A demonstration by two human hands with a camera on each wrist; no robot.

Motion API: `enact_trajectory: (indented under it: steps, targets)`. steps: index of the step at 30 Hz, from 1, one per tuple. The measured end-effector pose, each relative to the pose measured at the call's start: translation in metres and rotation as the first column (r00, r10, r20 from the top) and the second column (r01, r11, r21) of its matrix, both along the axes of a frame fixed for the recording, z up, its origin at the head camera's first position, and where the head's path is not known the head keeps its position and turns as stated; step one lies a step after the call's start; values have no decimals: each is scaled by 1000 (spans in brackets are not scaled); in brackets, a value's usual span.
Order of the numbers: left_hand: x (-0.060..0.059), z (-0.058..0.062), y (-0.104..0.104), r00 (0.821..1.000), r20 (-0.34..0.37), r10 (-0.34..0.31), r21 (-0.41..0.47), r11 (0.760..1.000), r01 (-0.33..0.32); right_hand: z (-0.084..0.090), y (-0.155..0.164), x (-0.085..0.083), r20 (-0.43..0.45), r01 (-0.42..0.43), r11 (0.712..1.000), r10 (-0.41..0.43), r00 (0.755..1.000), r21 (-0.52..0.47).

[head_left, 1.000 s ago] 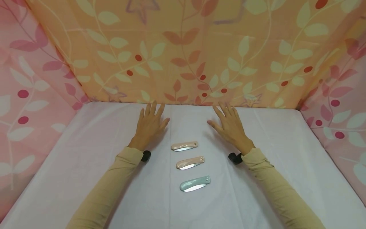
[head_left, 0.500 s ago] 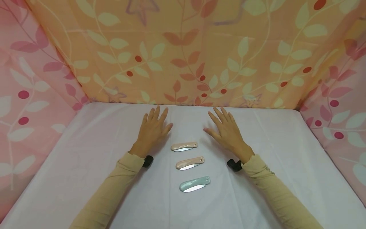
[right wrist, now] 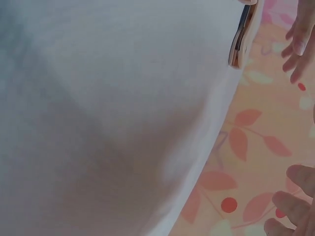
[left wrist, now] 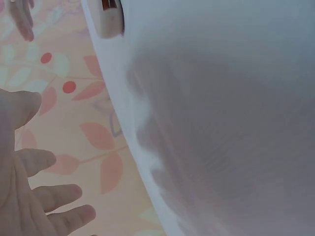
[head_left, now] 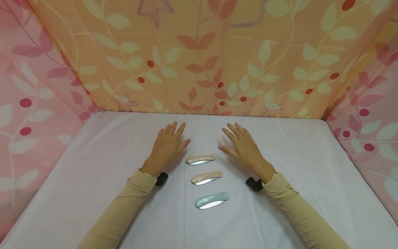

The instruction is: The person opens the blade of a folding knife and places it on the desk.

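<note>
Three folding knives lie in a column on the white cloth between my hands, each with a strip of blade showing along its lower side. Farthest back is a pinkish-beige knife (head_left: 200, 159), then a second beige knife (head_left: 206, 177), and nearest me a pale green knife (head_left: 212, 200). My left hand (head_left: 166, 148), fingers spread, hovers to the left of the farthest knife and holds nothing. To that knife's right, my right hand (head_left: 247, 150) hovers with its fingers spread too. In the right wrist view, a beige knife (right wrist: 241, 42) shows at the top edge.
A white cloth (head_left: 93, 180) covers the table. Behind it hangs an orange leaf-patterned curtain (head_left: 199, 58); pink patterned curtains stand at the left (head_left: 37, 103) and right. Black wrist cameras sit under both wrists.
Both hands have drawn back toward me from the far edge and come slightly closer together. The three knives have stayed in place.
</note>
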State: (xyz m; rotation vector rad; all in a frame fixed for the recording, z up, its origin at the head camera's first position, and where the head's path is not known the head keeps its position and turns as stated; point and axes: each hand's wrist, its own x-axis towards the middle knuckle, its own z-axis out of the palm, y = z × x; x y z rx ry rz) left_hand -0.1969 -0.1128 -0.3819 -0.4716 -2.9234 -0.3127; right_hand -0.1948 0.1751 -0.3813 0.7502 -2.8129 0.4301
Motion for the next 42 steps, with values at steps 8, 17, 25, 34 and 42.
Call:
enact_trajectory:
  steps: [8,17,25,34,42]
  targets:
    - [10,2,3,999,32,-36,32,999,35,-2,-3,5,21,-65,997,66,998,-38]
    - [18,0,6,997,34,-75,85,994,72,-5,-6,8,86,-96,993,102,991,-70]
    - [24,1,8,988,106,-114,116,988,102,-6,-11,11,178,-107,990,122,976,-89]
    - [26,-1,11,970,188,-153,103,985,135,-9,-14,12,217,-136,979,168,962,-154]
    - [24,-6,14,959,179,-218,137,971,195,-9,-19,10,232,-178,970,214,949,-165]
